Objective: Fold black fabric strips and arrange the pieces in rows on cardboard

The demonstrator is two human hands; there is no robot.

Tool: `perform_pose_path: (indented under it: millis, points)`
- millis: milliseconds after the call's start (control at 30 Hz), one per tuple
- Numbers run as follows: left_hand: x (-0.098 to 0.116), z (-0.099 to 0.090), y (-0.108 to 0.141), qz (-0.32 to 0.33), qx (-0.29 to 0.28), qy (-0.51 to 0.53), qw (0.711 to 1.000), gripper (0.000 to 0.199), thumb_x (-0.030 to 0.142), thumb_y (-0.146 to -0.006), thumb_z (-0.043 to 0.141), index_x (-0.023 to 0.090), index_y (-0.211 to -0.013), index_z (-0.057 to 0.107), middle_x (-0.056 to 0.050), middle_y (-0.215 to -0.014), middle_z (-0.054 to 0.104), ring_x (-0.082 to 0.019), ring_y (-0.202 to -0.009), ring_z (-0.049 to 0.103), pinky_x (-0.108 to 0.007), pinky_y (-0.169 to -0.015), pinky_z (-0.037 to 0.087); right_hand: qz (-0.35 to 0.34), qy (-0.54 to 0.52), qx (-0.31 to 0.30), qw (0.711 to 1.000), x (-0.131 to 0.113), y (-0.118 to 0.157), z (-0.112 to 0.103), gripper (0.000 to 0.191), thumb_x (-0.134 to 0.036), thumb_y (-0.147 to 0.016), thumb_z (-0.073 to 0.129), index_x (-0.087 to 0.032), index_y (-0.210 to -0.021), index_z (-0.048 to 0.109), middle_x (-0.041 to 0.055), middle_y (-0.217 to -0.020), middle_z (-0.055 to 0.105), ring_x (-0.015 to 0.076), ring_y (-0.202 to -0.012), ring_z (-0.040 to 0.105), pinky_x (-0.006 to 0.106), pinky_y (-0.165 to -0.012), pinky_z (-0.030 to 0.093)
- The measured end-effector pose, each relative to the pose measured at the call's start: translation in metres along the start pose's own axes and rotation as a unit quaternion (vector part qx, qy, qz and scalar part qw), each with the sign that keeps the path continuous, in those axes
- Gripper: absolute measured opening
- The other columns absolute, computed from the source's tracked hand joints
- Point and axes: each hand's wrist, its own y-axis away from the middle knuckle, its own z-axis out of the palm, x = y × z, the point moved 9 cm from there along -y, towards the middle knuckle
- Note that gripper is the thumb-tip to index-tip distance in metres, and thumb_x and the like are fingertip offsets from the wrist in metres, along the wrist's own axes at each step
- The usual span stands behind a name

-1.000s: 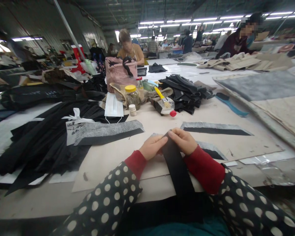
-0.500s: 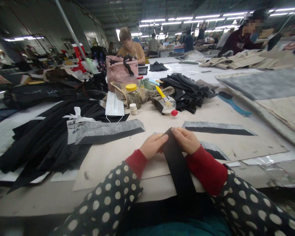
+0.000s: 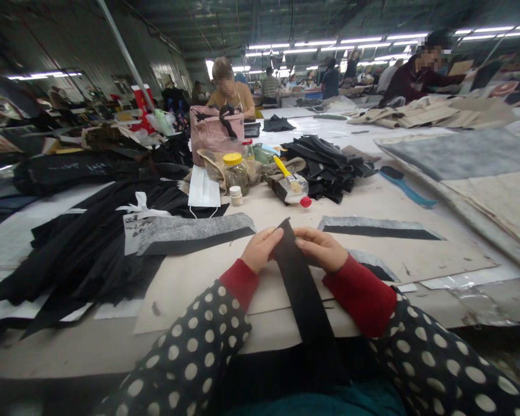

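A long black fabric strip (image 3: 301,283) runs from my fingers down toward my lap. My left hand (image 3: 262,248) pinches its upper left edge, thumb on top. My right hand (image 3: 323,248) grips the opposite edge near the top end, its fingers partly behind the strip. Beyond my left hand lies a grey-and-black strip (image 3: 199,231) with a white marked tag. Past my right hand is another grey-and-black strip (image 3: 377,226), and a shorter grey-and-black piece (image 3: 375,267) lies partly behind my right wrist.
At left spreads a pile of black strips (image 3: 91,242). Further back stand a yellow-lidded jar (image 3: 235,173), a small white bottle (image 3: 236,196), a face mask (image 3: 204,188), a yellow-handled brush (image 3: 285,170) on a plastic bottle, and a pink bag (image 3: 216,133). A co-worker (image 3: 231,92) is behind the bag.
The strip's top end and both hands have shifted slightly left. My right fingers have slid from the top corner a little down the right edge. The strip stays in both hands.
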Motion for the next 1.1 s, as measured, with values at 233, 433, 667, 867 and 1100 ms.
perform_pose_path:
  millis: [233, 433, 667, 867, 1100]
  points:
    - [0.000, -0.043, -0.004, 0.019, 0.152, 0.041, 0.987, 0.034, 0.049, -0.071, 0.053, 0.016, -0.068, 0.046, 0.008, -0.048, 0.039, -0.003, -0.036, 0.036, -0.013, -0.032, 0.022, 0.064, 0.097, -0.078, 0.990, 0.007, 0.060, 0.017, 0.042, -0.039, -0.069, 0.062, -0.017, -0.104, 0.056, 0.0034, -0.092, 0.061, 0.0161, -0.085, 0.056, 0.030, -0.076, 0.044]
    - [0.000, -0.053, -0.006, 0.037, 0.191, 0.125, 0.973, 0.034, 0.049, -0.071, 0.054, 0.017, -0.071, 0.044, 0.008, -0.051, 0.038, -0.002, -0.038, 0.034, -0.012, -0.032, 0.021, 0.102, 0.199, 0.013, 0.975, -0.006, 0.109, -0.030, 0.040, -0.043, -0.070, 0.060, -0.018, -0.102, 0.059, 0.0044, -0.083, 0.061, 0.0170, -0.074, 0.057, 0.030, -0.067, 0.047]
    - [-0.005, -0.054, -0.008, 0.025, 0.191, -0.019, 0.981, 0.033, 0.042, -0.078, 0.046, 0.020, -0.103, 0.049, -0.005, -0.097, 0.052, -0.011, -0.075, 0.054, -0.014, -0.042, 0.037, -0.059, 0.323, 0.174, 0.928, -0.131, 0.062, -0.094, 0.036, -0.040, -0.066, 0.063, -0.016, -0.093, 0.064, 0.0073, -0.084, 0.064, 0.0182, -0.071, 0.057, 0.030, -0.065, 0.047]
    - [0.013, -0.025, -0.007, 0.163, 0.109, -0.316, 0.928, 0.030, 0.017, -0.075, 0.046, 0.018, -0.105, 0.053, -0.007, -0.101, 0.054, -0.016, -0.086, 0.051, -0.030, -0.075, 0.045, -0.232, 0.622, 0.244, 0.707, -0.255, -0.017, -0.106, 0.030, -0.020, -0.074, 0.054, -0.009, -0.100, 0.065, 0.0103, -0.090, 0.064, 0.0151, -0.082, 0.055, 0.028, -0.076, 0.038]
    - [0.009, -0.003, -0.007, 0.200, 0.041, -0.434, 0.877, 0.028, 0.014, -0.077, 0.044, 0.020, -0.102, 0.055, -0.006, -0.103, 0.055, -0.019, -0.099, 0.048, -0.034, -0.091, 0.037, -0.242, 0.787, 0.294, 0.485, -0.301, -0.094, -0.130, 0.042, -0.030, -0.083, 0.037, -0.005, -0.105, 0.062, 0.0149, -0.099, 0.057, 0.0157, -0.097, 0.047, 0.029, -0.070, 0.027]
